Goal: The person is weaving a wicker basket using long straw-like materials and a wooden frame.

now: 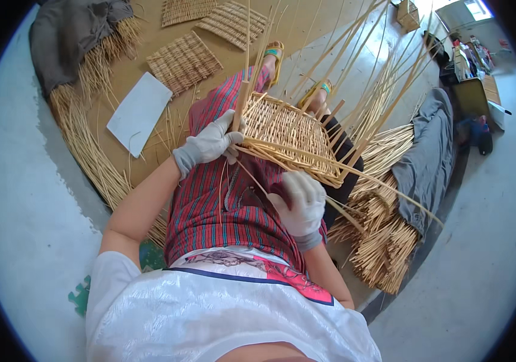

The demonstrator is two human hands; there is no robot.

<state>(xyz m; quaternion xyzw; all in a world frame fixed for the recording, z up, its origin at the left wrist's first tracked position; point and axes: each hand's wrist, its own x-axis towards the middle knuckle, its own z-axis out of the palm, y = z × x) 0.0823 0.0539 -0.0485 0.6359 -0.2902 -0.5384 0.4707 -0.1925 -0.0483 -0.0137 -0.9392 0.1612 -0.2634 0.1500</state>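
A half-woven wicker basket [288, 130] rests on my lap, its base tightly woven and long bare stakes standing up from its rim. My left hand [212, 142], in a white glove with a grey cuff, is closed round the basket's near left corner by an upright stake. Below the near edge, my right hand [303, 202], gloved the same way, is curled with a thin wicker strand [252, 177] running from it up to the corner at my left hand. The right fingertips are partly blurred. A longer strand stretches from the near edge out to the right.
Bundles of wicker rods [384, 241] lie at the right under a grey cloth [430, 163]. More rods [83, 145] are at the left beneath a dark cloth [77, 36]. Several woven panels [185, 63] and a white sheet [140, 113] lie on brown floor covering ahead.
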